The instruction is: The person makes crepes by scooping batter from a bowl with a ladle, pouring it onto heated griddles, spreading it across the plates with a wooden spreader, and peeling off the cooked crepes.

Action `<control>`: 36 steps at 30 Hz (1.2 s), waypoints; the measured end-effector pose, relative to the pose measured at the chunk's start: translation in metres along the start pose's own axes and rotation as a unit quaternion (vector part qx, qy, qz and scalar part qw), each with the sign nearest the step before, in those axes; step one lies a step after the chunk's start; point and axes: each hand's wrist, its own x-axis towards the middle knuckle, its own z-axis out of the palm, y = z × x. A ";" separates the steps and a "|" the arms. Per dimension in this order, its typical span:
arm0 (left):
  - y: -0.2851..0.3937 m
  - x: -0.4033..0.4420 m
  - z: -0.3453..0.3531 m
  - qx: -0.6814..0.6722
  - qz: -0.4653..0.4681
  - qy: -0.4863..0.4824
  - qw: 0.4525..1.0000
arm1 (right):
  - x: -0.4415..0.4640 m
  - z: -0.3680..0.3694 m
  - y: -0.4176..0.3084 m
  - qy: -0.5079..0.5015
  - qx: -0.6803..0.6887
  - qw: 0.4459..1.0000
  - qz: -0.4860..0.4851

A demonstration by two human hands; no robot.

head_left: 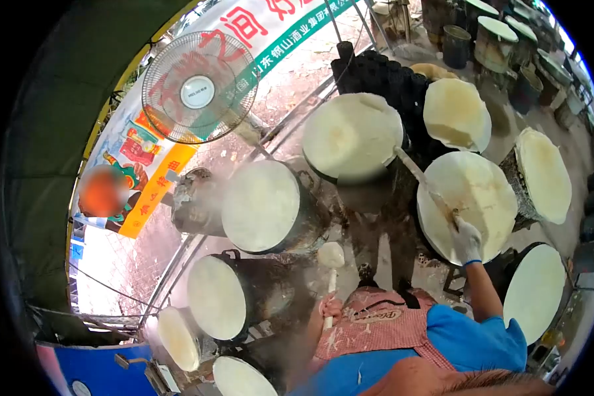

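Observation:
My right hand (468, 243), in a white glove, grips the lower end of a long wooden scraper (430, 187). The scraper lies slantwise over a large round griddle (434, 254) with a pale thin pancake (485, 204) spread over its top. The scraper's far tip reaches the rim of a neighbouring griddle with another pale pancake (350, 135). Low in front of my red checked apron (376, 323), my left hand (330, 306) is closed around the handle of a ladle (330, 255). The round ladle head looks white, as if coated with batter.
Several more drum-shaped griddles with pale round tops stand around me, including one at left (261, 206) and one at lower right (534, 294). A loose pancake sheet (457, 113) lies near stacked black briquettes (383, 76). A fan (198, 91) and a banner (290, 36) stand beyond.

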 end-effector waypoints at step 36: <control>-0.013 0.054 0.066 -0.010 0.074 -0.107 0.991 | 0.115 0.040 -0.057 -0.090 -0.010 0.957 -0.275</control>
